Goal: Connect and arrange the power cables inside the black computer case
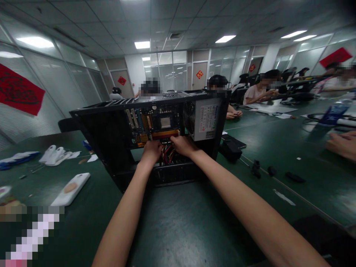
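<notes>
A black computer case [102, 144] stands open-sided on the green table. Inside it are the motherboard [174, 113], yellow and red memory slots [167, 135] and a silver power supply [206, 120] at the upper right. Both my hands reach into the lower middle, just below the slots. My left hand [152, 151] has curled fingers at the left side of a bundle of coloured cables [168, 155]. Over that bundle's upper right, my right hand [184, 145] is closed too, fingertips at the slots' lower edge. Whatever the fingertips pinch is too small to make out.
A white phone [71, 190] and white gloves [55, 155] lie to the left. On the right are a black box-like item [230, 148], small black parts [256, 168] and a blue bottle [335, 111]. Other people sit around the tables; a co-worker's hand [342, 144] rests at the right edge.
</notes>
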A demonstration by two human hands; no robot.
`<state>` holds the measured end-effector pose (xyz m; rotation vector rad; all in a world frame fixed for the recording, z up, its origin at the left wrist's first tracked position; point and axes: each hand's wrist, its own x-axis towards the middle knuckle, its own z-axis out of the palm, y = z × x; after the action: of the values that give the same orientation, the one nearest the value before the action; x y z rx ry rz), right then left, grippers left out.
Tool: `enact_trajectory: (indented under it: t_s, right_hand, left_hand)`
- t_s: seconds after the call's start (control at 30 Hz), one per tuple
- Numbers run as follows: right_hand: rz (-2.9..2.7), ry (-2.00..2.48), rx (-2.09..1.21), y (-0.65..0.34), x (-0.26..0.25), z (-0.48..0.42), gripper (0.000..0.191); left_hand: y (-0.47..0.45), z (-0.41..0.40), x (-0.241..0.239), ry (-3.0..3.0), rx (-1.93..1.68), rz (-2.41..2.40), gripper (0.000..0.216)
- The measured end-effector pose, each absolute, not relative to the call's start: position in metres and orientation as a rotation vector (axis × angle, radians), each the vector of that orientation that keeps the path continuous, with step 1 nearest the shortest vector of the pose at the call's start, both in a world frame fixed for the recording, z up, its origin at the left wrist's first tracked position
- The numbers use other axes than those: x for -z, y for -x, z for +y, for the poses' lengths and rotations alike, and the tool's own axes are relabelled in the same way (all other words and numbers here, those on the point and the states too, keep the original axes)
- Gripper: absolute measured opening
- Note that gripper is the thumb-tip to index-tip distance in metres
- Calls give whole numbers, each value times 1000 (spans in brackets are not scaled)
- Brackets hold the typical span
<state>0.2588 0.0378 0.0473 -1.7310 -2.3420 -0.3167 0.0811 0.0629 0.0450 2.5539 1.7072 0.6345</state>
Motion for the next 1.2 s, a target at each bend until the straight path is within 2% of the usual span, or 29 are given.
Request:
enact_trajectory:
  t_s: [0.4, 0.67, 1.2]
  right_hand:
    - [-2305, 1745, 292, -257, -46, 38, 24]
    - [-2229, 1743, 159, -258, -37, 42, 29]
    - [-2241, 1827, 189, -253, -41, 39, 32]
  left_hand:
    - [-87, 66, -48, -2518, -581, 1821, 28]
    - [-89, 61, -51, -2532, -540, 1856, 30]
    - [-88, 50, -45, -2515, -625, 1909, 30]
